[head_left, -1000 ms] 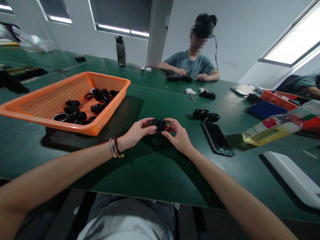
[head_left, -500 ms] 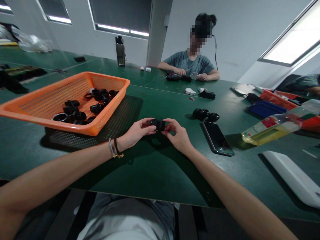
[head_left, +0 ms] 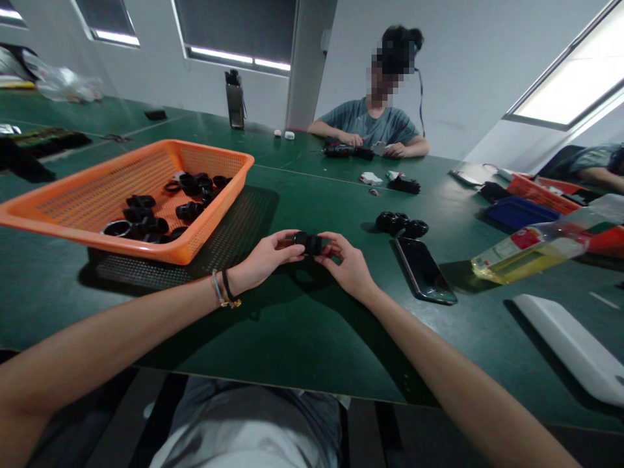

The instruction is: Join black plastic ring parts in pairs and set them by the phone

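A small black cylindrical part [head_left: 312, 244] is held just above the green table [head_left: 287, 338], between my two hands. My left hand [head_left: 270, 257] grips its left end with thumb and fingers. At its right end, the fingertips of my right hand [head_left: 346, 260] close on the same part. Several similar black parts [head_left: 190, 210] lie in an orange basket [head_left: 219, 220] on the left. More black round parts [head_left: 392, 222] sit right of my hands, beside a dark phone [head_left: 424, 270].
A bottle of yellow liquid [head_left: 531, 250] lies on the right, above a white block [head_left: 568, 344]. Blue and orange trays stand behind it. Across the table a person handles small items near a black tool [head_left: 338, 150]. A dark bottle [head_left: 234, 101] stands at the back.
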`<state>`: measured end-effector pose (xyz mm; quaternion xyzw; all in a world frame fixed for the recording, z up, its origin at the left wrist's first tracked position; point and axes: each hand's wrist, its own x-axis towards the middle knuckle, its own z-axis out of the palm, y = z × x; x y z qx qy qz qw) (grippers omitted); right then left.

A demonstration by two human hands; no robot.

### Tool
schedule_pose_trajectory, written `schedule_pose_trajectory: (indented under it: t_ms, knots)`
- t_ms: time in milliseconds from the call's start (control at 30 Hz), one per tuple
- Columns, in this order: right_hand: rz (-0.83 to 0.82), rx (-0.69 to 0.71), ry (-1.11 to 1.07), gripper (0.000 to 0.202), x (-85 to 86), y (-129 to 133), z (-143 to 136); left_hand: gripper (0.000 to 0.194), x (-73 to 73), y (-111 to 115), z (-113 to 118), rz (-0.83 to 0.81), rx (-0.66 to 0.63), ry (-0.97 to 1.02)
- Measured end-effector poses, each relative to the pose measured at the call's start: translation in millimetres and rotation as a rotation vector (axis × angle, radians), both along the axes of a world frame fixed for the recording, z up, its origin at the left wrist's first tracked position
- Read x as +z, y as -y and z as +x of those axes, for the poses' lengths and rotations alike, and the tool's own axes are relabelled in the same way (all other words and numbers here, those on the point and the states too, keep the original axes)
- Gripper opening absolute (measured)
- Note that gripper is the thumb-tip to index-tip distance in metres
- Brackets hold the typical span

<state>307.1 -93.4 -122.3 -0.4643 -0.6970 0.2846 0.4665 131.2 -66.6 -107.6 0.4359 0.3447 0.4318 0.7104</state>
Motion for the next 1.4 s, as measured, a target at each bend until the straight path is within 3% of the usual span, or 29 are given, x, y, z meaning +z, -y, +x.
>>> schedule_pose_trajectory:
  t_ms: [1400]
  knots:
    - [-0.004,-0.019,0.086,0.029,2.3,-0.1,2.1,0.028,-2.9,-0.9,-1.0,0.032,-0.020,0.014]
